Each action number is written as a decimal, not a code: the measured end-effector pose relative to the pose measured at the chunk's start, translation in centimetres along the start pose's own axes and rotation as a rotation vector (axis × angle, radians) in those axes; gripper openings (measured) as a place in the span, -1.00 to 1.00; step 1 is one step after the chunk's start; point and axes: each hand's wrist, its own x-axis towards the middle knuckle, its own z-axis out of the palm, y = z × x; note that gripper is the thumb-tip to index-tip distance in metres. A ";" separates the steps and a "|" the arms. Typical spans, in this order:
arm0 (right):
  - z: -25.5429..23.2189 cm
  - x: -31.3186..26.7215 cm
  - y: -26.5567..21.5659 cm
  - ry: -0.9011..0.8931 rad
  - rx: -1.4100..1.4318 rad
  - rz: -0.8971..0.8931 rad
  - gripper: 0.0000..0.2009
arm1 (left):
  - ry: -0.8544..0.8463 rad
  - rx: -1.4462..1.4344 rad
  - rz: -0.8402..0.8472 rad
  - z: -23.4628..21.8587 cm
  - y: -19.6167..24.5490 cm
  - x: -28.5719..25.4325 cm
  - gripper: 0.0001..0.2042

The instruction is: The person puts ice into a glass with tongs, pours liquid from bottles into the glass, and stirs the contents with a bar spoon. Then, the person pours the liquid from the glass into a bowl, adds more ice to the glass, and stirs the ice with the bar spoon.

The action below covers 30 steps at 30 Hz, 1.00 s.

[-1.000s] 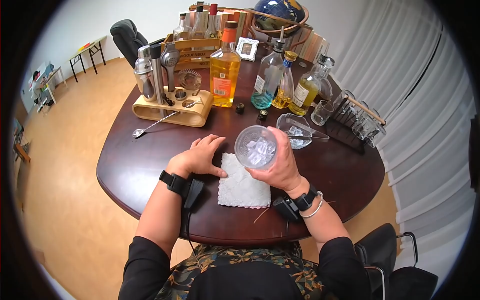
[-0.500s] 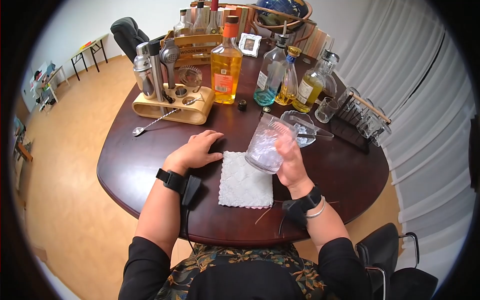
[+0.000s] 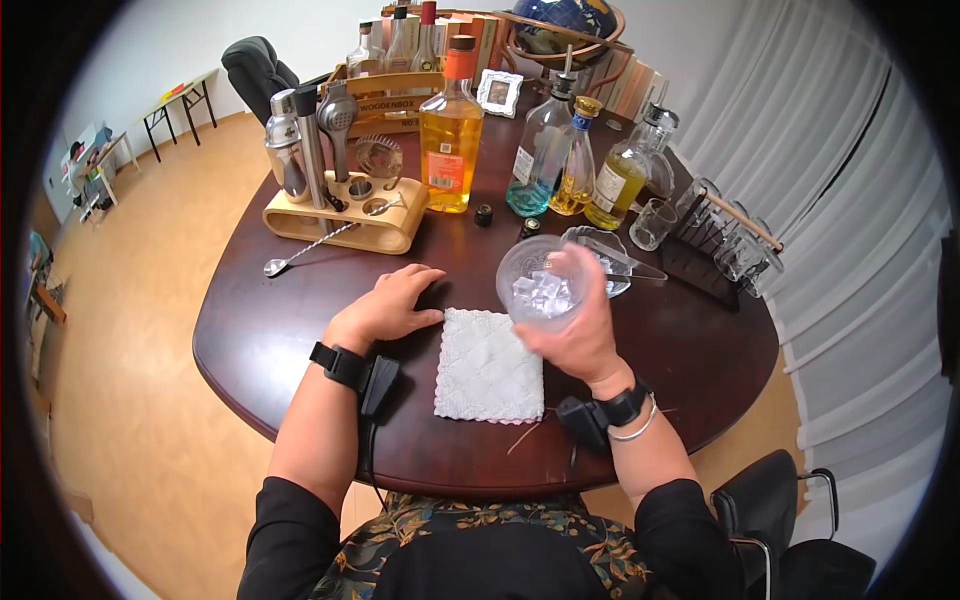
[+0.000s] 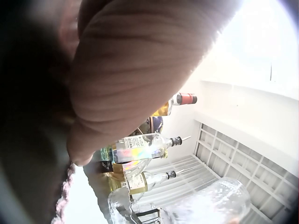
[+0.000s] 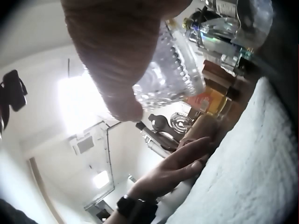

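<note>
My right hand (image 3: 580, 335) grips a clear textured glass (image 3: 543, 284) with ice cubes in it, held above the far right corner of a white cloth (image 3: 489, 365). The glass's mouth faces the head camera. In the right wrist view the beaded glass (image 5: 170, 74) sits between thumb and fingers of my right hand (image 5: 114, 51). My left hand (image 3: 390, 305) rests flat on the table, fingers relaxed, thumb tip at the cloth's far left corner. The left wrist view shows this hand (image 4: 135, 60) close up, with the raised glass (image 4: 210, 203) beyond.
Behind the hands stand an orange-labelled bottle (image 3: 449, 140), a blue-tinted bottle (image 3: 537, 150) and a yellow one (image 3: 615, 185). A wooden bar-tool stand (image 3: 345, 230) with a twisted spoon is back left. An ice dish with tongs (image 3: 620, 262) and a glass rack (image 3: 700, 255) lie right.
My right hand has moved the glass slightly right, tipping it upright-sideways and then back so its mouth faces the head camera again. My left hand has barely moved.
</note>
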 end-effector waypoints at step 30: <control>0.4 0.1 -0.3 0.059 0.884 0.515 -0.07 | 0.153 -0.364 -0.114 0.3 0.2 0.9 -0.56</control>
